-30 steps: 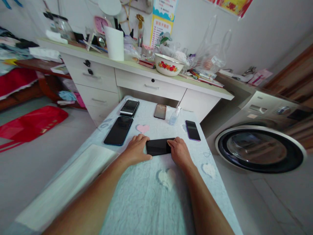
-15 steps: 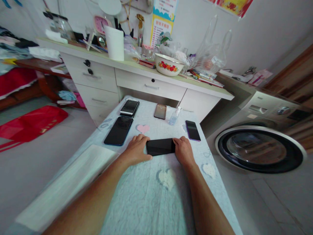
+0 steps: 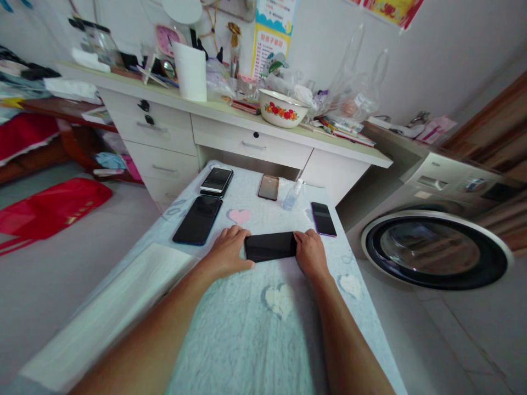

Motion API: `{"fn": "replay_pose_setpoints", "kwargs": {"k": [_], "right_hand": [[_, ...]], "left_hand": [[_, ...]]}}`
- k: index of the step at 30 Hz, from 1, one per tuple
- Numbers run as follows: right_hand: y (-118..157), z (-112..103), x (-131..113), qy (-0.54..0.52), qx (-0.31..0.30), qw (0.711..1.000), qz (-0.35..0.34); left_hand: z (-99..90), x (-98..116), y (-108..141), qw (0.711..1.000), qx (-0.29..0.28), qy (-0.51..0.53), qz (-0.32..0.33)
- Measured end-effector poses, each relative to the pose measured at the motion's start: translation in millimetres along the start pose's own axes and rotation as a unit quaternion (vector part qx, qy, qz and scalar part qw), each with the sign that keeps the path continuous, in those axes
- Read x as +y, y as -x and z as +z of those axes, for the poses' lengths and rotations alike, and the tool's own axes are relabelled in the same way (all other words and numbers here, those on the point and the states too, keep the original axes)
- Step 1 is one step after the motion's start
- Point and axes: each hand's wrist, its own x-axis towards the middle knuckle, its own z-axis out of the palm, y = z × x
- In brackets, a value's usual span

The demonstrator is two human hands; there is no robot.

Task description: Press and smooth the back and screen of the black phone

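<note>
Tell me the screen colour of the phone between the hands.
The phone's screen is black, best seen in the head view.

The left forearm (image 3: 154,323), at between seven and eight o'clock, and the right forearm (image 3: 346,329), at five o'clock, are both seen bare, broadened toward the lower edge and narrowed to bare wrists. The left hand (image 3: 226,253) and right hand (image 3: 312,252) are likewise left uncovered; the nails cannot be clearly resolved.

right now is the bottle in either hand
No, the bottle is on the table; left hand and right hand hold a black phone.
</note>
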Motion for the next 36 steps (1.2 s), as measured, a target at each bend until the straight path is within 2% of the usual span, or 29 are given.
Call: {"fn": "replay_pose_setpoints", "kwargs": {"k": [18, 25, 29, 36], "right_hand": [[6, -4, -12, 0.036, -0.031, 0.999, 0.009], [3, -11, -11, 0.066, -0.057, 0.996, -0.025], [2, -11, -6, 0.044, -0.070, 0.996, -0.026], [13, -4, 1, -0.009, -0.026, 1.000, -0.002]], "left_hand": [[0.3, -1, 1, 1.000, 0.008, 0.002, 0.006], [1.8, -3, 1, 1.000, 0.010, -0.001, 0.010], [3.1, -4, 0, 1.000, 0.016, 0.001, 0.009], [2.0, -3, 1, 1.000, 0.007, 0.004, 0.008]]}}
